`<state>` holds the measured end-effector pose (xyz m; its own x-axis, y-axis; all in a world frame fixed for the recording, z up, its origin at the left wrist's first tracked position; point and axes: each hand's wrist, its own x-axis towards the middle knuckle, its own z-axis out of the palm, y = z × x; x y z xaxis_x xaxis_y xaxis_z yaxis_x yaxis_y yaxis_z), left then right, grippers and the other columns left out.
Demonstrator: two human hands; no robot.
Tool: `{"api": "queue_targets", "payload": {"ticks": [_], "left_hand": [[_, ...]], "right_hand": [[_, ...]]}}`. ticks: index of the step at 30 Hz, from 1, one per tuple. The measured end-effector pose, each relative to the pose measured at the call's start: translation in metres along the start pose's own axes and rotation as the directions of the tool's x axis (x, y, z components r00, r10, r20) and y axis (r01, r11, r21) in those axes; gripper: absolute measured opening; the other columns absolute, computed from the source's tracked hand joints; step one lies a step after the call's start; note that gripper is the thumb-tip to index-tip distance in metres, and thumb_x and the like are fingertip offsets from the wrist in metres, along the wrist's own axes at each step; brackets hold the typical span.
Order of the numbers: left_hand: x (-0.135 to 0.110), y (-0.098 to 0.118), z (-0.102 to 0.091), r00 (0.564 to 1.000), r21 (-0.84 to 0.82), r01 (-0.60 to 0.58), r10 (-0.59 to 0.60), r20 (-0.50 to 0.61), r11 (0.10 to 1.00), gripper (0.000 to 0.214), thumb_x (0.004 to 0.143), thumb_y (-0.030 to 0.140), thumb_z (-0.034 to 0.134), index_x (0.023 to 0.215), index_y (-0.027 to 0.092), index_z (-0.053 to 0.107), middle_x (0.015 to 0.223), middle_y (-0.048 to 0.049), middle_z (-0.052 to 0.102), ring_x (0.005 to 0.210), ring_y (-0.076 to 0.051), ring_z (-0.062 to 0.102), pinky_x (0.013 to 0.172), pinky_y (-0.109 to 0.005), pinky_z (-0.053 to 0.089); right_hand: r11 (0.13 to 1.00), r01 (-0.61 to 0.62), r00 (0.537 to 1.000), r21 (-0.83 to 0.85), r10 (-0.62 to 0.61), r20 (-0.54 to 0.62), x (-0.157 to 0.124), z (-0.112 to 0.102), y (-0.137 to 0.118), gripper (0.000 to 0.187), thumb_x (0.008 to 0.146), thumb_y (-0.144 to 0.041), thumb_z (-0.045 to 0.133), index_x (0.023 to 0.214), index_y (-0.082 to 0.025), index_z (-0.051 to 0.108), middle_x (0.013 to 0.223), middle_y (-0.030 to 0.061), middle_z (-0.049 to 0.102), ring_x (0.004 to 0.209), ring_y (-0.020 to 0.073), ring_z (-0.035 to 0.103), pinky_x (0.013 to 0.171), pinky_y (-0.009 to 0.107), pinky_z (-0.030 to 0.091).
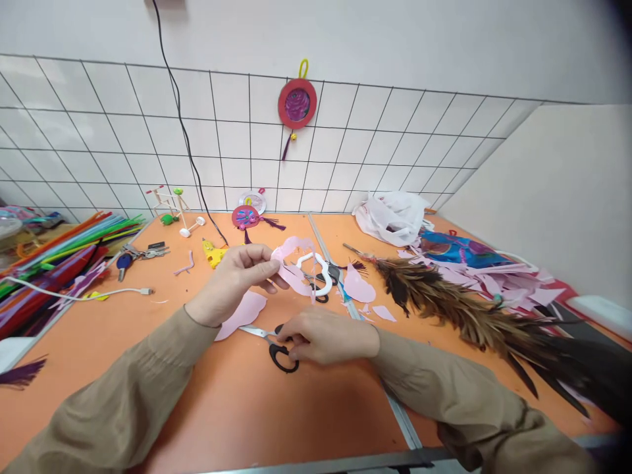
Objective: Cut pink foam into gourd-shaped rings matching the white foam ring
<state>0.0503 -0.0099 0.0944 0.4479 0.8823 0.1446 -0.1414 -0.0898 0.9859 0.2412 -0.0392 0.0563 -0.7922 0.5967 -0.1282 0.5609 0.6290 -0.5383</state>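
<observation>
Orange tabletop (222,421) against a white tiled wall (187,158) with dark grout lines. Reference: the black-handled metal scissors (280,355), blades pointing left. Right hand (326,336) has its fingers curled round the scissor handles. Left hand (247,276), just beyond the scissors, pinches a thin translucent pink cutout (296,280) between thumb and fingers; cutout is beyond the handles. Flat pink sheet piece (247,313) lies at the blade end of the scissors, under the left hand. Farther from the scissors, behind the cutout: white wavy-edged loop (326,280). Right of the scissors, past the right hand: pink rounded scrap (359,284), then a long brown-and-black feather bundle (444,296). Far right of scissors: crumpled white plastic bag (392,217) at the wall. Beyond and left of scissors: yellow glue gun (212,253). Far left: multicoloured fuzzy stems (74,243).
</observation>
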Motion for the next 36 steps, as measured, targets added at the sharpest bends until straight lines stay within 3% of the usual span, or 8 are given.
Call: {"api": "queue_targets", "payload": {"ticks": [2,4,6,7,8,15,21,36], "left_hand": [[-0.002,-0.004,-0.005,1.000,0.058,0.017,-0.016,-0.019,0.998,0.018,0.082,0.031,0.071,0.074,0.015,0.069,0.071,-0.0033,0.073,0.068,-0.013,0.069,0.060,-0.020,0.052],[-0.004,-0.012,-0.009,0.999,0.066,0.044,-0.042,-0.022,0.997,0.018,0.081,0.032,0.071,0.075,0.015,0.068,0.072,-0.0045,0.074,0.068,-0.014,0.070,0.059,-0.021,0.052],[-0.004,-0.020,-0.011,0.998,0.068,0.062,-0.061,-0.023,0.996,0.019,0.081,0.033,0.070,0.075,0.015,0.067,0.070,-0.0049,0.074,0.066,-0.014,0.069,0.059,-0.021,0.052],[-0.004,-0.023,-0.011,0.998,0.072,0.065,-0.064,-0.020,0.995,0.019,0.081,0.033,0.070,0.075,0.015,0.066,0.069,-0.0048,0.073,0.064,-0.013,0.068,0.059,-0.021,0.052],[-0.003,-0.026,-0.010,0.998,0.077,0.062,-0.061,-0.015,0.995,0.019,0.081,0.033,0.069,0.075,0.015,0.066,0.067,-0.0044,0.073,0.064,-0.013,0.068,0.060,-0.022,0.052],[0.006,-0.028,-0.005,0.995,0.200,0.014,-0.033,0.093,0.980,0.020,0.081,0.032,0.066,0.071,0.014,0.067,0.065,-0.0036,0.068,0.062,-0.012,0.063,0.061,-0.024,0.051],[0.009,-0.023,-0.002,0.993,0.414,-0.038,-0.014,0.120,0.909,0.022,0.080,0.032,0.065,0.064,0.016,0.062,0.062,-0.0032,0.063,0.062,-0.015,0.060,0.059,-0.027,0.048],[0.005,-0.014,0.000,0.989,0.578,-0.072,-0.015,0.145,0.813,0.031,0.081,0.040,0.062,0.061,0.016,0.060,0.059,-0.0045,0.064,0.057,-0.016,0.059,0.051,-0.025,0.042]], "right_hand": [[0.992,0.107,0.994,0.061,-0.106,-0.014,-0.011,-0.009,-0.006,0.010,0.079,-0.014,0.064,0.071,-0.017,0.069,0.057,-0.0034,0.059,0.050,0.0082,0.044,0.050,0.023,0.031],[0.963,0.217,0.943,0.160,-0.164,-0.290,-0.017,-0.015,-0.011,0.018,0.084,-0.018,0.060,0.068,-0.018,0.068,0.060,-0.0017,0.062,0.051,0.0089,0.048,0.051,0.023,0.036],[0.959,0.222,0.723,0.175,-0.041,-0.690,-0.017,-0.019,-0.012,0.019,0.086,-0.020,0.057,0.071,-0.019,0.068,0.064,0.0007,0.065,0.056,0.0112,0.052,0.053,0.025,0.040],[0.963,0.206,0.595,0.175,0.019,-0.803,-0.015,-0.019,-0.011,0.017,0.085,-0.020,0.058,0.073,-0.020,0.069,0.068,0.0018,0.067,0.061,0.0130,0.055,0.056,0.026,0.043],[0.964,0.196,0.530,0.179,0.049,-0.846,-0.011,-0.019,-0.008,0.013,0.084,-0.021,0.060,0.075,-0.021,0.070,0.074,0.0030,0.069,0.067,0.0150,0.058,0.060,0.028,0.045],[0.790,0.224,0.763,0.571,0.222,-0.607,0.010,-0.008,0.011,0.016,0.081,-0.031,0.062,0.085,-0.019,0.072,0.078,0.0036,0.069,0.075,0.0172,0.062,0.070,0.034,0.050],[0.779,0.182,0.727,0.599,0.303,-0.615,0.010,-0.007,0.013,0.016,0.077,-0.032,0.064,0.070,-0.018,0.066,0.062,-0.0013,0.058,0.057,0.0115,0.050,0.053,0.026,0.038],[0.681,0.110,0.771,0.724,0.401,-0.494,0.011,-0.001,0.014,0.022,0.072,-0.035,0.068,0.065,-0.015,0.065,0.050,-0.0039,0.051,0.045,0.0077,0.041,0.044,0.023,0.030]]}}
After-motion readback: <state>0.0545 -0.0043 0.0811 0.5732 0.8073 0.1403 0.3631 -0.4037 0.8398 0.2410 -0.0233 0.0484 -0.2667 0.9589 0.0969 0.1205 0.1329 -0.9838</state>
